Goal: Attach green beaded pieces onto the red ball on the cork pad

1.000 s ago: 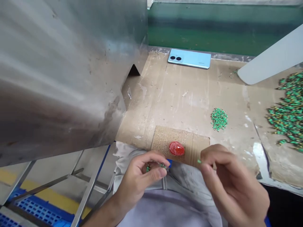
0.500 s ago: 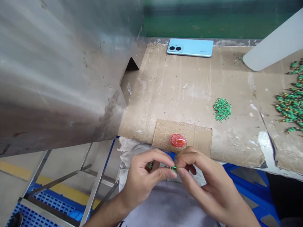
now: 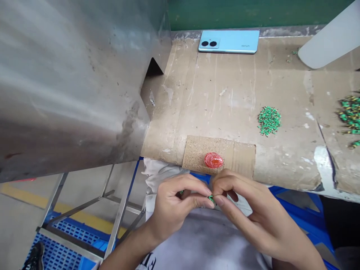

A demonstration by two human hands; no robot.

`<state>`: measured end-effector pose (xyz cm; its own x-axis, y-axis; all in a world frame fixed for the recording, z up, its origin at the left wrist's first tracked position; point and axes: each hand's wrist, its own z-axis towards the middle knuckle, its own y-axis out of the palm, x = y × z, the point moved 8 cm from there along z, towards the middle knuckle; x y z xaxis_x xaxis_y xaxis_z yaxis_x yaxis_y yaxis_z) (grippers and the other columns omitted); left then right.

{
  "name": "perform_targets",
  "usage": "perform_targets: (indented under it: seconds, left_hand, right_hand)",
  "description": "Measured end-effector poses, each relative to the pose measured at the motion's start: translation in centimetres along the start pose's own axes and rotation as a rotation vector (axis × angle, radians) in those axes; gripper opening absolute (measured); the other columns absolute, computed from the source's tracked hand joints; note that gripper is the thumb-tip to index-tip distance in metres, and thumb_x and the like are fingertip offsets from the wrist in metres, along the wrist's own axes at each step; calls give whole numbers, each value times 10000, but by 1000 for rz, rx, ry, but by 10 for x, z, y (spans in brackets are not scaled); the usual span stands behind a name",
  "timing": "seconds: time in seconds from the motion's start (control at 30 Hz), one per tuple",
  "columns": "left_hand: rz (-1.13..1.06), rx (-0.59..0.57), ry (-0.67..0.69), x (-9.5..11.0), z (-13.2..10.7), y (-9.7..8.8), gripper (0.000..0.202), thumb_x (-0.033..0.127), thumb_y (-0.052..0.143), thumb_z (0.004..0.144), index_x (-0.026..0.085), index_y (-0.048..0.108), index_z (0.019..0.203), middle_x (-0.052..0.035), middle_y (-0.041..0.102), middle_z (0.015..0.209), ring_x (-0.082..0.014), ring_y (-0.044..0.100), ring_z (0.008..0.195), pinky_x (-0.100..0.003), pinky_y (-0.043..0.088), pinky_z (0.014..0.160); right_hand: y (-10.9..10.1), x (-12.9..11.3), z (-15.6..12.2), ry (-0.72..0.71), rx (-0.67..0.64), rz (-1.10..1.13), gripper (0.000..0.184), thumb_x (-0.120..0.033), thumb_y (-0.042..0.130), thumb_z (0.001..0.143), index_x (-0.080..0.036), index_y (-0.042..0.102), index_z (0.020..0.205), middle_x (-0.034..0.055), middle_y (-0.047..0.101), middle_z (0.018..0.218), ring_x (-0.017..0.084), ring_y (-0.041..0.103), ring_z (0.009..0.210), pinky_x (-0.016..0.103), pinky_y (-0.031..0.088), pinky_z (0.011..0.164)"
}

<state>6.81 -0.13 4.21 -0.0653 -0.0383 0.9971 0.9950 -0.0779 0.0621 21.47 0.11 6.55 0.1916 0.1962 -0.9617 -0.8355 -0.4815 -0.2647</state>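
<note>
My left hand [image 3: 174, 210] and my right hand [image 3: 244, 202] meet just below the bench edge, their fingertips pinching a tiny green part [image 3: 210, 198] between them. Another green speck [image 3: 181, 192] shows inside the curl of my left fingers. Just beyond my fingers, a glossy red round lump [image 3: 213, 160] sits on a rough cork-like cardboard patch [image 3: 219, 155]. Neither hand touches the lump. A small pile of green parts [image 3: 269, 120] lies further off to the right.
A larger heap of green and yellow parts [image 3: 350, 114] lies at the right edge of the cardboard-covered bench [image 3: 225, 93]. A light blue phone [image 3: 228, 41] lies at the back. A steel sheet housing [image 3: 70, 86] fills the left, with blue plastic grating [image 3: 62, 245] below.
My right hand has moved left to join my left hand at the green part. The bench and its objects have shifted upward in view.
</note>
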Motion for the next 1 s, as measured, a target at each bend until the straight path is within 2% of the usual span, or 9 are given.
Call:
perform_targets:
  seconds: [0.3,0.43,0.73,1.0]
  left_hand:
    - [33,-75,193,7,-2,3,84,164,864,907,192,824,838,-5,804,725,-137,762,656,-200,614,640]
    - [54,-67,240,9,-1,0,93,200,891,884,201,815,832,-5,788,789,-128,757,683,-195,613,642]
    - [-71,-73,155,5,1,2,193,265,937,831,188,775,759,8,757,748,-117,720,660,-199,588,651]
    - [-124,-70,187,3,-4,4,151,231,884,902,207,759,820,15,731,795,-111,713,703,-197,587,652]
  right_hand:
    - [-1,-7,0,-10,-88,-89,126,-148,524,1064,-232,614,1041,0,673,897,128,637,775,259,517,681]
    - [0,-11,2,-18,-93,-88,141,-144,510,1063,-223,621,1029,12,675,887,136,638,765,268,531,679]
    - [2,-6,-4,-9,-71,-14,137,-132,533,1050,-234,625,1043,-9,667,887,112,623,763,237,523,676]
    - [5,-6,-9,-6,-25,9,128,-134,630,1008,-247,639,1067,-15,689,895,118,636,777,228,535,678]
